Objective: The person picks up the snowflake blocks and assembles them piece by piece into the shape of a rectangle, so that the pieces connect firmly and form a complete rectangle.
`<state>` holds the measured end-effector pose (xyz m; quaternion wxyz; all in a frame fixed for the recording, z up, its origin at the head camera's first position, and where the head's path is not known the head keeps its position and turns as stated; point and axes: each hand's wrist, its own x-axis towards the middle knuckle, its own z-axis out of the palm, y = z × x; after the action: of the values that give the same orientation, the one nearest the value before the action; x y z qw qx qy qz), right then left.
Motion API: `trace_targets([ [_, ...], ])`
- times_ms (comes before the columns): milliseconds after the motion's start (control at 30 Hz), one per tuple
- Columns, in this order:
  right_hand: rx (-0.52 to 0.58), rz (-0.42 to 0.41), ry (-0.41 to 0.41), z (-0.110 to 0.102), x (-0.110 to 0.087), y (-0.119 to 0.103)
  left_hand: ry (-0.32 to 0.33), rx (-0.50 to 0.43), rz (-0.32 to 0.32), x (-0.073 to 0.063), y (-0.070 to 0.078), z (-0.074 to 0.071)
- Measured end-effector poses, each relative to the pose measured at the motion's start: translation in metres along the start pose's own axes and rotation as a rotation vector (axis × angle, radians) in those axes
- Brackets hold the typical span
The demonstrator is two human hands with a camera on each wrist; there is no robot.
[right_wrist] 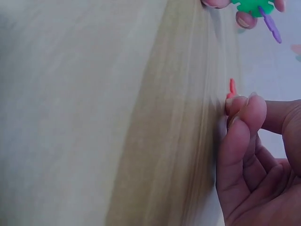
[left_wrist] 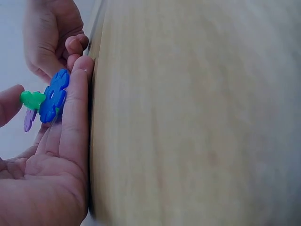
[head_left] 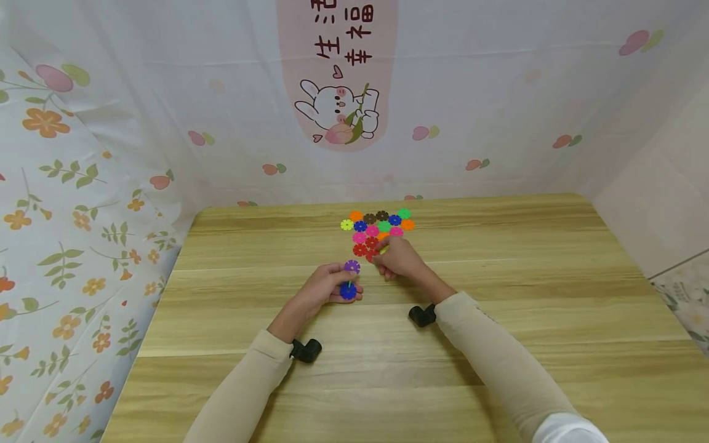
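My left hand (head_left: 324,288) holds a small joined group of plastic snowflake discs: a purple disc (head_left: 352,266), a green disc (left_wrist: 33,100) seen edge-on, and a blue disc (head_left: 348,291). The thumb lies on the near side, with the fingers stretched out behind the blue one. To its right, my right hand (head_left: 403,257) reaches down at the front of the disc cluster. Its fingertips are drawn together at the edge of a red disc (head_left: 370,255), which peeks out past them in the right wrist view. Part of that disc is hidden by the fingers.
Behind and around the right fingertips several loose discs lie flat on the wooden table (head_left: 266,246): orange (head_left: 407,225), brown (head_left: 382,216), pink (head_left: 359,237), green (head_left: 404,213), yellow (head_left: 347,225) and more. A printed cloth (head_left: 221,166) hangs along the table's back edge.
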<state>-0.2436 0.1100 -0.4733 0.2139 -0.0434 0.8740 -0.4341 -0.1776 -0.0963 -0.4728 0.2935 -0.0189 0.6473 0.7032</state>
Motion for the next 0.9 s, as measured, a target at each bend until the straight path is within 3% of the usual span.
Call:
trace_targets([
  [267,0.022,0.019,-0.038,-0.006,0.001,0.002,-0.021,0.002,0.002,0.001,-0.001,0.000],
  [900,0.084,-0.044,-0.101,-0.016,-0.010,0.000,0.028,0.033,-0.031,0.004,-0.005,0.001],
])
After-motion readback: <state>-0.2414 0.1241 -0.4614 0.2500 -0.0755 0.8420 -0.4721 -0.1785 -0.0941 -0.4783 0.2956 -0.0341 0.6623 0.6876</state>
